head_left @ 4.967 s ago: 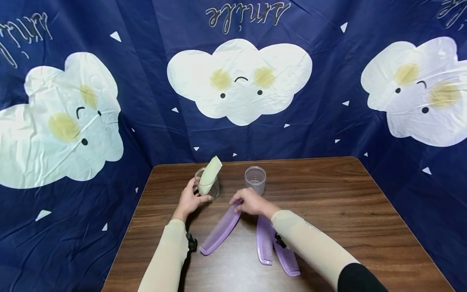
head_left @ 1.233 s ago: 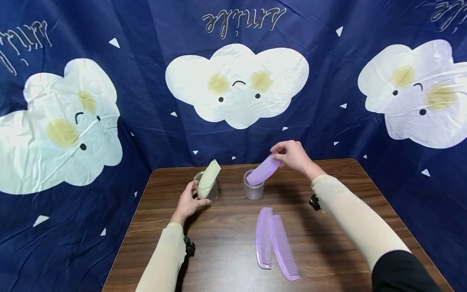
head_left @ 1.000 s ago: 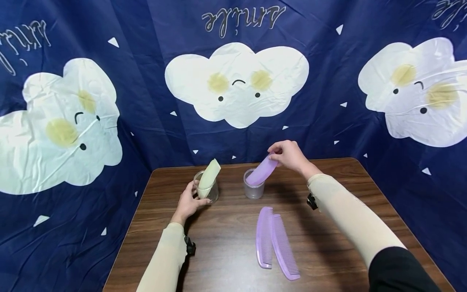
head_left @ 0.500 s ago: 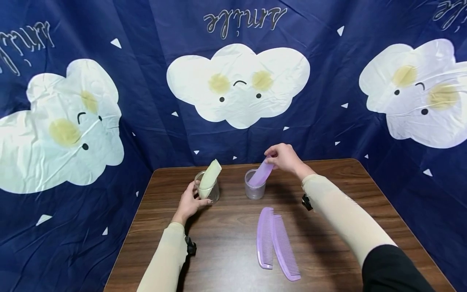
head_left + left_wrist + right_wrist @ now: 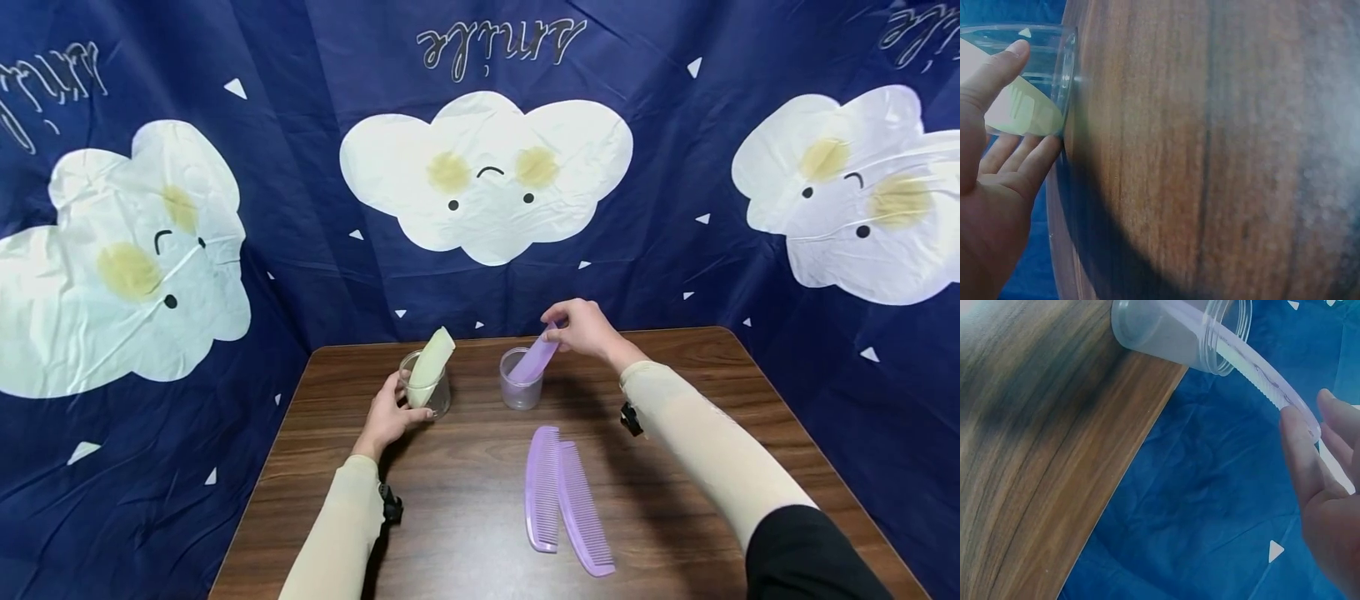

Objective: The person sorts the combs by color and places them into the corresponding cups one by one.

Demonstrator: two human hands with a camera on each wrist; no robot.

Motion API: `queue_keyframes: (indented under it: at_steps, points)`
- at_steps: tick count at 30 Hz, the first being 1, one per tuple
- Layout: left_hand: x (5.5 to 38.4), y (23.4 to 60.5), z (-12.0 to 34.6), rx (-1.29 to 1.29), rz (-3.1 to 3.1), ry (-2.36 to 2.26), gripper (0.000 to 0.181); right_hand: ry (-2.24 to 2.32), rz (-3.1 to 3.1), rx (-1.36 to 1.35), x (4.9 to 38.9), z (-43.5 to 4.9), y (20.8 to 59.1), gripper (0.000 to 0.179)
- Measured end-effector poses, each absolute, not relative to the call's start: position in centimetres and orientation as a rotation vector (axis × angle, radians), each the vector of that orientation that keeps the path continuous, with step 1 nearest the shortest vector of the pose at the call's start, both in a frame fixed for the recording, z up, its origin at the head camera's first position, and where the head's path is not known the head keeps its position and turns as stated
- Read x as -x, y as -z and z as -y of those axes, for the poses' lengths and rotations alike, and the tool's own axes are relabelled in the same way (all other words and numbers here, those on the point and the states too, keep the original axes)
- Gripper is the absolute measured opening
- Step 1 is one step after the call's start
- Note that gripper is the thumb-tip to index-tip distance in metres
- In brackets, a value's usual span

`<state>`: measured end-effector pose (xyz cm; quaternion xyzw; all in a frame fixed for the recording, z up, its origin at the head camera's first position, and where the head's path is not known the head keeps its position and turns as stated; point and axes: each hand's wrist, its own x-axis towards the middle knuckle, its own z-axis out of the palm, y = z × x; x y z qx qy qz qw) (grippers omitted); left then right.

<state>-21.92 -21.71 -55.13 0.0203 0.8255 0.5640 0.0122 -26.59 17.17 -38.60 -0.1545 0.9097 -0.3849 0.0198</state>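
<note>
My left hand [image 5: 389, 413] holds a clear plastic jar [image 5: 438, 403] at the back left of the table, thumb on one side and fingers on the other. In the jar leans a long, pale green, curved piece [image 5: 432, 360], its top sticking out above the rim. My right hand [image 5: 586, 327] pinches the upper end of a purple comb [image 5: 534, 360] between thumb and fingers. That comb slants down into a second clear jar [image 5: 521, 395], as the right wrist view also shows, where the comb's teeth [image 5: 1260, 381] face down past the threaded rim.
Two more purple combs, a left one [image 5: 543, 492] and a right one [image 5: 584, 510], lie side by side on the brown wood-grain table [image 5: 690, 433], in front of the second jar. A dark blue curtain [image 5: 667, 275] with cloud prints stands behind the table's back edge.
Five seconds ago my right hand gripped this comb on the table; it has since carried it to the second jar. Within the last second the comb slid deeper inside. My left hand stayed put.
</note>
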Motion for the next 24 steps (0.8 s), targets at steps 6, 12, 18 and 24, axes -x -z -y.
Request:
queue_keyframes:
  at_steps: [6,12,18,24]
  points:
    - [21.8,55.2,21.8,-0.063,-2.576,-1.769,0.094,1.235,-2.790,0.460,26.2,-17.6,38.9,0.032]
    - [21.9,55.2,21.8,-0.074,-2.567,-1.786,0.094,1.272,-2.772,0.452,25.7,-18.1,39.2,0.033]
    - [21.9,55.3,21.7,-0.074,-2.552,-1.804,0.093,1.264,-2.778,0.437,25.0,-18.7,39.0,0.033]
    - [21.8,55.3,21.7,-0.062,-2.551,-1.812,0.092,1.273,-2.794,0.442,24.5,-19.6,39.1,0.032]
